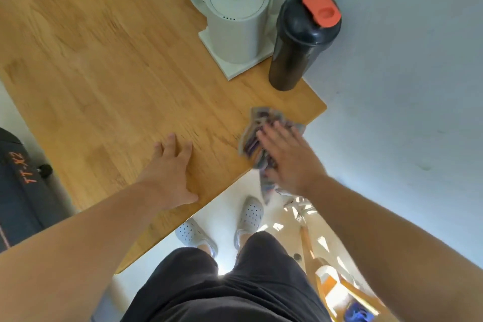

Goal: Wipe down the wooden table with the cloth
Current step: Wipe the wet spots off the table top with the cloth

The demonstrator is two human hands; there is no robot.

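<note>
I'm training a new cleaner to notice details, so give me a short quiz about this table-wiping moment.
1. True or false: the left hand rests flat on the wooden table.
2. Which hand presses the cloth? A. left B. right C. both
3. Fill in: the black bottle beside the kettle has an ____ lid.
Key: 1 true; 2 B, the right hand; 3 orange.
</note>
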